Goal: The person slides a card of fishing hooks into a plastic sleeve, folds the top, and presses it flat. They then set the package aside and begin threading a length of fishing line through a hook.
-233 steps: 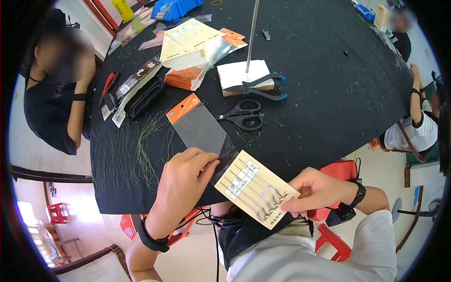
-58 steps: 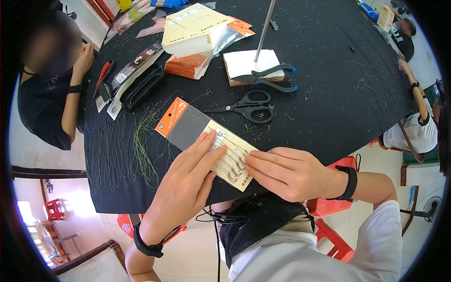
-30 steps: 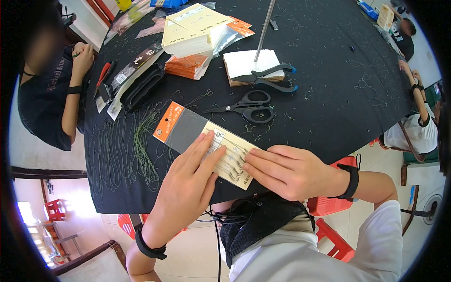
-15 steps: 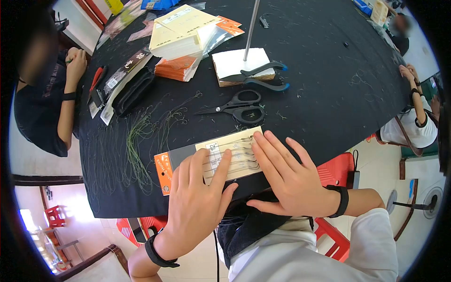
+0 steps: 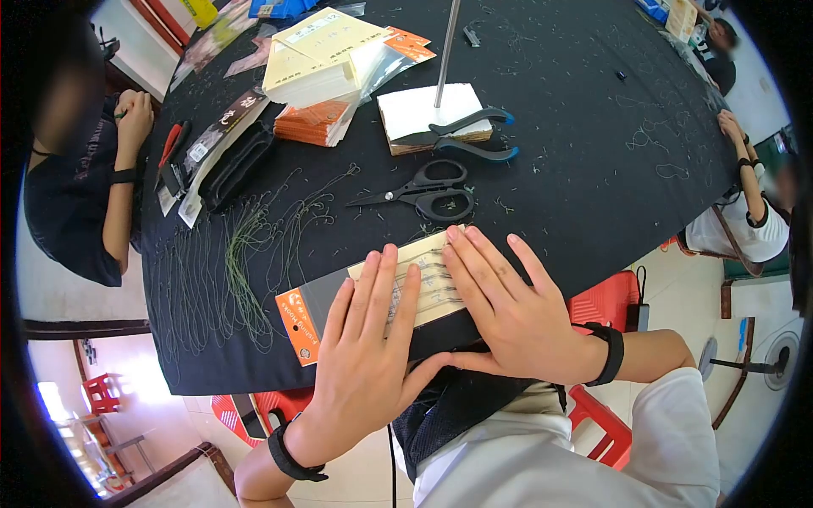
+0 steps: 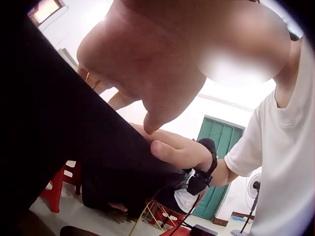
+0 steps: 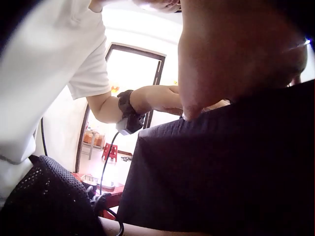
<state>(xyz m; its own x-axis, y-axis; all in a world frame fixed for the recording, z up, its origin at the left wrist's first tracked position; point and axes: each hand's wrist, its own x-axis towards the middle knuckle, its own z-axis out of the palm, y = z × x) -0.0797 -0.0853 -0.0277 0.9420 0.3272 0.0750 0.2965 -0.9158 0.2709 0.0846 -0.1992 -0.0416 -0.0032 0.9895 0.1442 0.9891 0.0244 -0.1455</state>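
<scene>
A clear plastic fishing hook packet with an orange header lies near the table's front edge. Inside it is a cream card bearing several dark hooks. Across the packet's left and middle part rests my left hand, fingers straight and covering much of the printed label. My right hand lies with straight fingers over the hook end of the card. The two thumbs meet below the packet. In the left wrist view, the left palm hangs over the table edge; the right wrist view shows the right palm likewise.
Black scissors lie just beyond the packet, and blue-tipped pliers rest on a white pad under a metal rod. Green line spreads at left. Behind are stacked cream cards and orange-topped packets.
The card, earlier in the right hand at the sleeve's mouth, is now inside the sleeve. The packet has turned more level, and both hands have flattened with fingers spread over it.
</scene>
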